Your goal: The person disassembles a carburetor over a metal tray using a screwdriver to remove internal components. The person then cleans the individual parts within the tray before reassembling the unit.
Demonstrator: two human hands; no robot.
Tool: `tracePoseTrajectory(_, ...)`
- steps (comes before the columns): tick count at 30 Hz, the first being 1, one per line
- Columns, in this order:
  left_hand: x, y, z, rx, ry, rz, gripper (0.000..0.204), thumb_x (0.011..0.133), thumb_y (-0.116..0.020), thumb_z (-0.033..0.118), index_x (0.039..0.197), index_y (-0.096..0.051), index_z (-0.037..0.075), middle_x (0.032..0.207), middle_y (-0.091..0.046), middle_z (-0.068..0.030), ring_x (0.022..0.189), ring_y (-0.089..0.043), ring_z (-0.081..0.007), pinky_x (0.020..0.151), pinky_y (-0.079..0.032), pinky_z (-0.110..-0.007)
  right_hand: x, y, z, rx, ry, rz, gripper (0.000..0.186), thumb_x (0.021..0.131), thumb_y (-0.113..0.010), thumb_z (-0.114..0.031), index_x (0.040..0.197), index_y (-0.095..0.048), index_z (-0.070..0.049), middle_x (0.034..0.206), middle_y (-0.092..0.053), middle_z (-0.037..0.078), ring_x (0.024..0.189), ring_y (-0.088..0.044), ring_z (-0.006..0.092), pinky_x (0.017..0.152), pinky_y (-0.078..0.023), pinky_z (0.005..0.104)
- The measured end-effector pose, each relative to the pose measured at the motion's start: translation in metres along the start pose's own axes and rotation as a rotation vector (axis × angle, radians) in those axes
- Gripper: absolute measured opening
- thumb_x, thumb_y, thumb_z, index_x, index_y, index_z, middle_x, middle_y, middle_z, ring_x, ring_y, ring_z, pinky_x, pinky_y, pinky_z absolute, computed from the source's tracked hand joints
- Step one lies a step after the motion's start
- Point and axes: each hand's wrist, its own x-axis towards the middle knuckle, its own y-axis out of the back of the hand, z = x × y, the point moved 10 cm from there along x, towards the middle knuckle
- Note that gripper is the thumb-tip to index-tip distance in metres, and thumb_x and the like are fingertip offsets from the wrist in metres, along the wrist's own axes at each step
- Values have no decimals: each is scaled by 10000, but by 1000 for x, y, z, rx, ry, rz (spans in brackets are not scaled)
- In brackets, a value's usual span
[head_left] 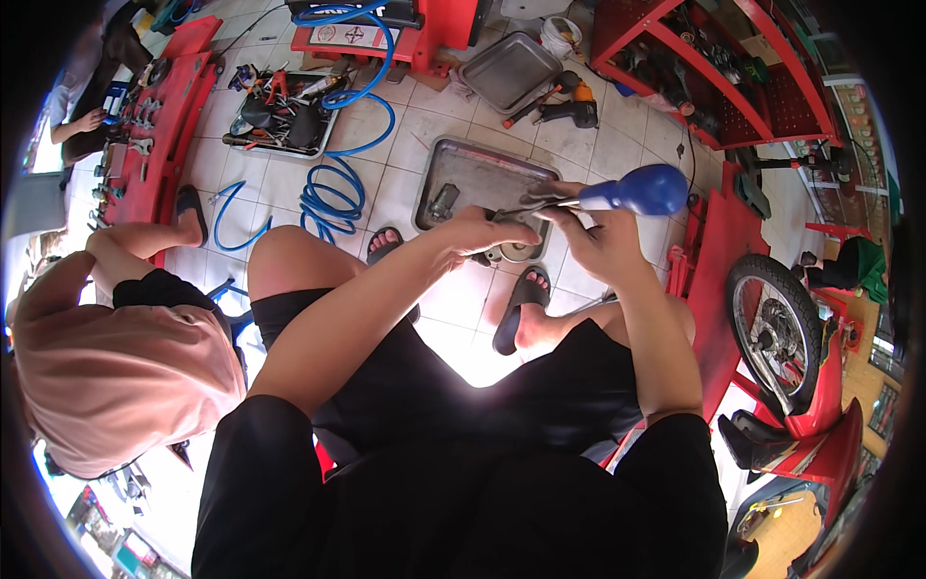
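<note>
Near the tray, blue-ended tool (in right hand)

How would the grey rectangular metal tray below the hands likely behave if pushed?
The grey rectangular metal tray would probably keep its shape, given its raised walls. It may slide over the smooth-looking white floor tiles. The dark metal part lying in it might shift.

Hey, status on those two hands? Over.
Right hand holding blue-handled tool. Left hand near its far end, partly hiding round metal part. Metal tray below.
</note>
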Motion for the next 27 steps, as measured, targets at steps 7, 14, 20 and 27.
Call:
tracePoseTrajectory(7, 5, 2, 3, -69, -92, 60, 760, 561, -859, 393, 1127, -615, -52, 1065, -641, -157, 1026, -577, -241, 870, -423, -357, -3, 1, 5, 79, -53, 68, 547, 794, -722, -131, 1253, -458, 9, 1126, -591, 151, 1053, -605, 259, 884, -485, 376)
tracePoseTrajectory(14, -10, 6, 2, 56, 68, 115, 931, 597, -858, 369, 1257, -440, -137, 1203, -556, -221, 1195, -490, -295, 994, -367, -372, 1, 2, 9, 132, 25, -33, 478, 816, -665, -47, 1259, -491, 2, 1153, -613, 165, 981, -648, 276, 833, -500, 359)
tracePoseTrajectory(20, 2, -7, 0, -14, -15, -30, 938, 604, -858, 361, 1295, -424, -103, 1253, -533, -222, 1230, -465, -299, 1039, -329, -370, -3, 7, 5, -213, 2, 30, 464, 712, -792, -124, 1107, -583, 2, 944, -674, 133, 894, -673, 253, 783, -525, 337)
tracePoseTrajectory(27, -5, 4, 2, 9, -10, 105, 831, 583, -849, 410, 1195, -548, -65, 1138, -597, -175, 1095, -529, -258, 921, -390, -363, -3, -4, -6, 226, 1, -110, 512, 854, -622, -85, 1305, -385, -34, 1064, -648, 181, 938, -660, 309, 772, -517, 389)
